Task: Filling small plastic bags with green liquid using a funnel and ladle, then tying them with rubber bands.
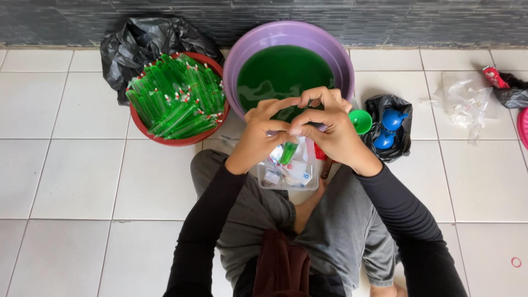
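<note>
- Pinching the top of a small green-filled tube (pixel 288 152), the fingers (pixel 308 116) of both the left hand (pixel 258 135) and right hand (pixel 333 129) press together over a clear tray (pixel 308 181).
- A loosened pinch would likely spill it onto the grey trousers (pixel 330 231).
- The full purple basin (pixel 242 60) sits just beyond; a knock could slop it.

We find the purple basin (pixel 240 55) just beyond our fingers (pixel 286 104), red bowl (pixel 144 124) left, green funnel (pixel 361 121) right, clear tray (pixel 313 165) beneath.

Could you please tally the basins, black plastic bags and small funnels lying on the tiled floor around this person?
Basins: 2, a purple basin of green liquid and a red basin of green tubes.
Black plastic bags: 3.
Funnels: 3, a green funnel and two blue funnels.
Total: 8
</note>
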